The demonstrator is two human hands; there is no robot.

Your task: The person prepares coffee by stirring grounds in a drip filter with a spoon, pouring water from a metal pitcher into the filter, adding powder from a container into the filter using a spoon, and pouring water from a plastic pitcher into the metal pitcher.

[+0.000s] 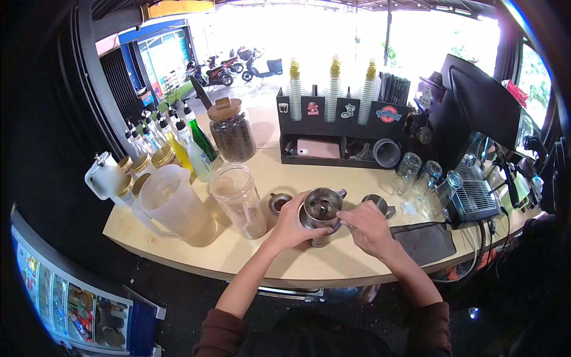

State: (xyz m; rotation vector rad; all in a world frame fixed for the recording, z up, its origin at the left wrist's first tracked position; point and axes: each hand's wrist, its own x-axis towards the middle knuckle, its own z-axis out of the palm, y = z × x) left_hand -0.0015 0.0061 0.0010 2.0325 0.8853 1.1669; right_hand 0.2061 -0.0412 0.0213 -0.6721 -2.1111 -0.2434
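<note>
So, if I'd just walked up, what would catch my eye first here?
Probably the metal pitcher near the front of the counter, gripped by the left hand, with the right hand at its rim. Behind it, three tall stacks of cups rise from a black organizer. Left of that stands a big wooden-lidded glass jar.

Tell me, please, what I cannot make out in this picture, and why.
Head view:
Metal pitcher: side wall partly behind left grip.
Whatever the right grip may hold: mostly covered.
Front bottle: lettering too small.
Rear bottles: partly behind nearer ones.
Sleeves: cut off by lower edge.
</note>
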